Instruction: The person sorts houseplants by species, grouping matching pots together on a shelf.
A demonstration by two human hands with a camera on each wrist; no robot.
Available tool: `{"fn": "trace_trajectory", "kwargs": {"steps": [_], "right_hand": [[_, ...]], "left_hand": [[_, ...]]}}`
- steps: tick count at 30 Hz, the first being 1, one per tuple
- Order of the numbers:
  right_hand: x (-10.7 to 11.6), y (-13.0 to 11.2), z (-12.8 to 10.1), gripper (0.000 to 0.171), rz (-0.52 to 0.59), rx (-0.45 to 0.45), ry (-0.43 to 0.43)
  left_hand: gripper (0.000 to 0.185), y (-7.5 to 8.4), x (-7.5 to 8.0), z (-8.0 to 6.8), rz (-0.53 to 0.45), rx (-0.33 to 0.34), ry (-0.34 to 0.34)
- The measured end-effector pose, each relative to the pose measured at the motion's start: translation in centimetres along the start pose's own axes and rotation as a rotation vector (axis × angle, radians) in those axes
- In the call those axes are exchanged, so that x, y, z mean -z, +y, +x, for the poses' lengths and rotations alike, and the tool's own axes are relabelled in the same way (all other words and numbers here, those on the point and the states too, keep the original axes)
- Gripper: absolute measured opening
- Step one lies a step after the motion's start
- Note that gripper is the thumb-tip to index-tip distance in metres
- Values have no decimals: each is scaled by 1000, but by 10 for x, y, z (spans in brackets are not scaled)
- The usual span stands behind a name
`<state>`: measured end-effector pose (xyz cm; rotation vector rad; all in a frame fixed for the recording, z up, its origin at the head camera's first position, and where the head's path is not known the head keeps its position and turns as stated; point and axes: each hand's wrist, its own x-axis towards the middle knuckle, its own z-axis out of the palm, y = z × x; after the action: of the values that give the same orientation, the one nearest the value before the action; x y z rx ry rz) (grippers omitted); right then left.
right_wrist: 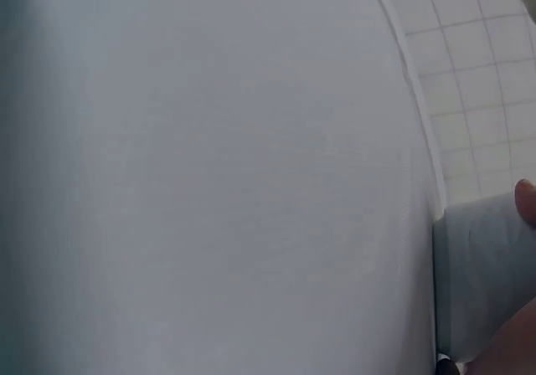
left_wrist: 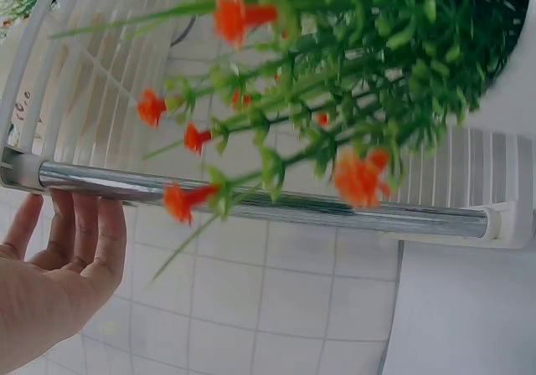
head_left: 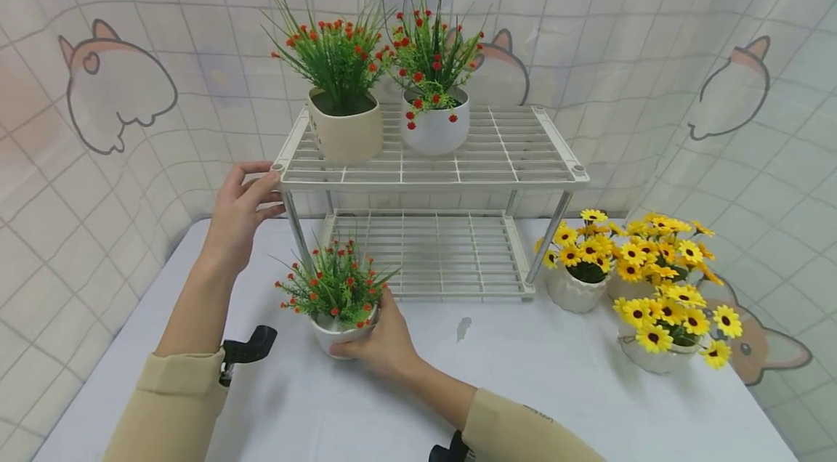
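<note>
My right hand grips a white flower pot of red-flowered greenery, thumb on its near side and fingers round its right. The pot is upright, low over the table in front of the rack's left leg; whether its base touches the cloth I cannot tell. In the right wrist view the white pot shows at the right edge. My left hand touches the left front corner of the white wire rack. In the left wrist view its fingertips rest against the metal leg.
On the upper shelf stand a beige pot and a white pot, both with red flowers. Several pots of yellow flowers stand right of the rack. The lower shelf sits near the table.
</note>
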<state>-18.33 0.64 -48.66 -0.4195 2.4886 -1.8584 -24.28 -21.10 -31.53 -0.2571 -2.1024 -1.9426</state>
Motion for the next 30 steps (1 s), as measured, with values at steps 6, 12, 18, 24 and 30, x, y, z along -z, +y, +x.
{"fn": "trace_trajectory", "kwargs": {"steps": [6, 12, 18, 24, 30], "right_hand": [[10, 4, -4, 107, -18, 7, -14], [23, 8, -9, 106, -26, 20, -27], [37, 9, -15, 104, -25, 0, -36], [54, 2, -26, 107, -2, 20, -35], [78, -16, -38, 110, 29, 62, -31]], "left_hand": [[26, 0, -1, -1, -44, -10, 3], [27, -2, -2, 0, -25, -19, 5], [28, -2, -2, 0, -12, -25, 9], [26, -2, -2, 1, -20, -30, 6], [26, -2, -3, 1, -1, -34, 7]]}}
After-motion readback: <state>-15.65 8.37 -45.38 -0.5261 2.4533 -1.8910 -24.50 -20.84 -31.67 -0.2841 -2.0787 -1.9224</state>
